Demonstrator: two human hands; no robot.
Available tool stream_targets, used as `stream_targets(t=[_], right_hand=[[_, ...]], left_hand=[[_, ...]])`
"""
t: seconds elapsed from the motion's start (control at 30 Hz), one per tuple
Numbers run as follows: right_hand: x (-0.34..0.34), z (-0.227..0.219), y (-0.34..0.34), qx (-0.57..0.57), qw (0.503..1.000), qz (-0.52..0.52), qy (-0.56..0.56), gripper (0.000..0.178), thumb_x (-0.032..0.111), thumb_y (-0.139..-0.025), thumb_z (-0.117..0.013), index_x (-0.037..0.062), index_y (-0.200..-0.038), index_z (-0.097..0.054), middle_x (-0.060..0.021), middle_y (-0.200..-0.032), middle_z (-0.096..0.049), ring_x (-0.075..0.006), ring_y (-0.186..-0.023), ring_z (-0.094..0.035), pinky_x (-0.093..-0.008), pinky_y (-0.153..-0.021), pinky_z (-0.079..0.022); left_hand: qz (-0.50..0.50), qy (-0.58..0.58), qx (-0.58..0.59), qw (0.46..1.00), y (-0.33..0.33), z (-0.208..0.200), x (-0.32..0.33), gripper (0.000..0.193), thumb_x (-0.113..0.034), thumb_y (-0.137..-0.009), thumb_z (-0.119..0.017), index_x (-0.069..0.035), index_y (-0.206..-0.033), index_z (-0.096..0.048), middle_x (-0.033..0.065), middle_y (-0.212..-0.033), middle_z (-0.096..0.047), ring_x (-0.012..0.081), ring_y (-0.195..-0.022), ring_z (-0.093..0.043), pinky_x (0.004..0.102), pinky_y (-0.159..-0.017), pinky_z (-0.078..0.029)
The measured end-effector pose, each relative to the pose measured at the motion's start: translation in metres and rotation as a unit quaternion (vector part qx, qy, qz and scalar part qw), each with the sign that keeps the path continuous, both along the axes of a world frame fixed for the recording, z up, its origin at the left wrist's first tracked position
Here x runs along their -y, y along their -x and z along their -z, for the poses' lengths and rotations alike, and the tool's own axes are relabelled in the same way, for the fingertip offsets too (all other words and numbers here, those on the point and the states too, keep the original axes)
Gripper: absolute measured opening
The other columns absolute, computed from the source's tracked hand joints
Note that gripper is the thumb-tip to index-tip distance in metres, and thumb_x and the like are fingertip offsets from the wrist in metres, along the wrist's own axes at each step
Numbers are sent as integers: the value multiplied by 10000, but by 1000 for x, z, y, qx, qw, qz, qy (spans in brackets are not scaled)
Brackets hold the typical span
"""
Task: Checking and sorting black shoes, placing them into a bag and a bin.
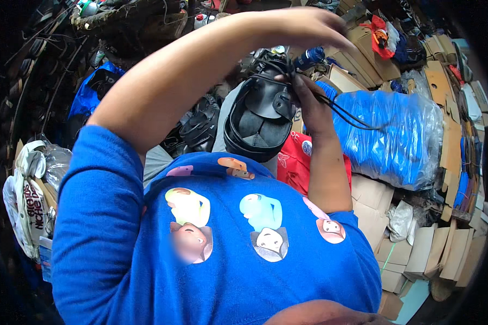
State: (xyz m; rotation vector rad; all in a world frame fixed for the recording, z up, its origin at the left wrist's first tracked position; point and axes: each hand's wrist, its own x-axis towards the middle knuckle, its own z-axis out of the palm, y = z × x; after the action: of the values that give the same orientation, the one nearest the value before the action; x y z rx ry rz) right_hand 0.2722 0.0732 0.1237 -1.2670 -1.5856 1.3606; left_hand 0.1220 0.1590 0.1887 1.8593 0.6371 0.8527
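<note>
A black leather boot (263, 111) rests in front of my belly, its opening facing me and its tongue showing. My right hand (310, 103) is beside the boot's upper part, with fingers closed on the black bootlaces (339, 110). Loose lace trails from there to the right over a blue bundle. High above the boot, my left arm reaches across to the right. The left hand (314, 27) is smeared by motion, so its grip cannot be read. To the boot's left lies other black footwear (200, 124), partly in shadow.
Right of the boot sits a plastic-wrapped blue bundle (390, 138), with a red bag (298, 168) nearer me. Cardboard pieces (439, 249) crowd the right side. A blue bag (95, 86) and a white printed bag (30, 200) are at the left.
</note>
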Motion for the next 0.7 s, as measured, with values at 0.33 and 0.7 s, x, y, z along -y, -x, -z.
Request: stream_targets(t=[0.33,0.7], right_hand=[[-24,-5,-33,310,877,-222,-292,415,35,-620,-540,102,-1013,-655,-110,-1117,-558,-264,-1063,-501,-356,-886,-413],[-85,30,0,264,904,-71,-328,341,242,-724,-720,44,-984,-621,-126,-864,-634,-245,-765,-621,-317,-709,-490]], left_hand=[[-158,462,7,873,37,161,15,456,-247,-723,-671,-23,-1095,-531,111,-966,-592,194,-881,-562,310,-754,-440],[-211,350,15,913,6,152,21,447,-133,-687,-662,-40,-1094,-504,110,-837,-595,170,-675,-568,298,-554,-453]])
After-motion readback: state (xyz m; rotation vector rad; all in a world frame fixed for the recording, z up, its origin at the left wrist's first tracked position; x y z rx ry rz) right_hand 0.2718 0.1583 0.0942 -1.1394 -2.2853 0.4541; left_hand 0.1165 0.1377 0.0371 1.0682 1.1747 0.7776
